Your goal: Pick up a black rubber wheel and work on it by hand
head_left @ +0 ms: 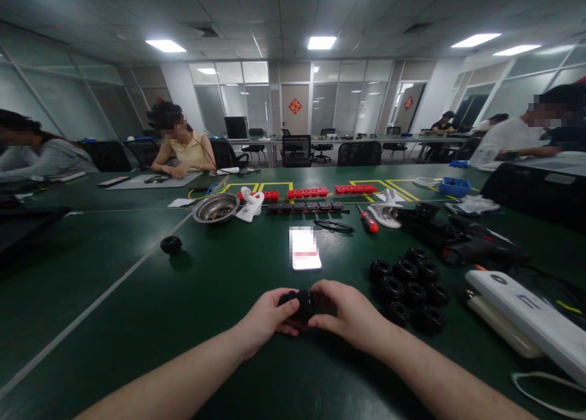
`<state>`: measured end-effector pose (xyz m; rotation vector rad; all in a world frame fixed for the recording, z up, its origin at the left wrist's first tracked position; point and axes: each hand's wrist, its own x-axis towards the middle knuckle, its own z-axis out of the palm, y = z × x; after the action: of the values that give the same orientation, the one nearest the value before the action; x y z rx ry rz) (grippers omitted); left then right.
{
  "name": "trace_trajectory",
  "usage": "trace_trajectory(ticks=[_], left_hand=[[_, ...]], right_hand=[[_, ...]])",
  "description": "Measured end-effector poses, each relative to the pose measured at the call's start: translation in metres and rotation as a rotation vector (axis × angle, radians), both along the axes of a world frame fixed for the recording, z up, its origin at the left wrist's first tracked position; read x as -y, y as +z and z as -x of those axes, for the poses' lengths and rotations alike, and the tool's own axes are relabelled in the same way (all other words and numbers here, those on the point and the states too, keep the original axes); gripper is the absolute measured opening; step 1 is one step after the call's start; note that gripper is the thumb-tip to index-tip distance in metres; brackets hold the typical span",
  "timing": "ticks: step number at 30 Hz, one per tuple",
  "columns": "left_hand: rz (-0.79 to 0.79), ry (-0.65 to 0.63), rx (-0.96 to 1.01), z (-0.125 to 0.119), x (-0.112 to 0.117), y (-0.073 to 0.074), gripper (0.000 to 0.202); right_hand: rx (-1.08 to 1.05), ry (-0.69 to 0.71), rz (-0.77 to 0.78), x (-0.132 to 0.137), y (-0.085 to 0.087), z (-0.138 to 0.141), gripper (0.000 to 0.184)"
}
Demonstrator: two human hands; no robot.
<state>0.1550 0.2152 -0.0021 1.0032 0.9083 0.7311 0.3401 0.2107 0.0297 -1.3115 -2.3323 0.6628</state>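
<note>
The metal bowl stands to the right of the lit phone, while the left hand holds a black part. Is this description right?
Not quite: the head view shows the metal bowl to the left of the lit phone, not to its right. The left hand does hold a black part.

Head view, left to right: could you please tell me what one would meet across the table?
Lone black wheel, metal bowl, black part in the left hand, cluster of black wheels, white casing.
</note>
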Motion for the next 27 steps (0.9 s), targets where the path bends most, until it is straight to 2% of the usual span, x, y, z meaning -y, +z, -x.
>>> trace_trajectory(ticks=[3, 6, 9, 12, 15, 19, 23, 27], left_hand=[[-0.014, 0.021, -0.006, -0.002, 0.002, 0.002, 0.039], [-0.039, 0.061, -0.022, -0.004, 0.004, 0.006, 0.039], [-0.030, 0.072, -0.035, -0.005, 0.005, 0.008, 0.042], [-0.042, 0.060, -0.042, -0.004, 0.004, 0.006, 0.044], [-0.060, 0.041, -0.050, -0.003, 0.002, 0.004, 0.044], [-0.021, 0.035, -0.042, -0.003, 0.001, 0.006, 0.047], [0.022, 0.024, -0.032, -0.003, 0.002, 0.008, 0.045], [-0.022, 0.042, -0.033, -0.003, 0.003, 0.006, 0.039]], right_hand=[[0.024, 0.022, -0.041, 0.004, 0.006, 0.000, 0.034], [0.059, 0.019, -0.017, 0.003, 0.010, -0.003, 0.042], [0.090, -0.003, 0.062, 0.000, 0.011, -0.006, 0.030], [0.110, 0.029, 0.102, -0.003, 0.005, -0.006, 0.033], [0.102, 0.054, 0.096, -0.004, 0.000, -0.003, 0.031], [0.079, 0.029, 0.049, -0.003, -0.001, -0.001, 0.020], [0.063, 0.011, -0.007, 0.001, 0.004, 0.001, 0.032], [0.075, 0.029, -0.011, 0.005, 0.007, 0.001, 0.038]])
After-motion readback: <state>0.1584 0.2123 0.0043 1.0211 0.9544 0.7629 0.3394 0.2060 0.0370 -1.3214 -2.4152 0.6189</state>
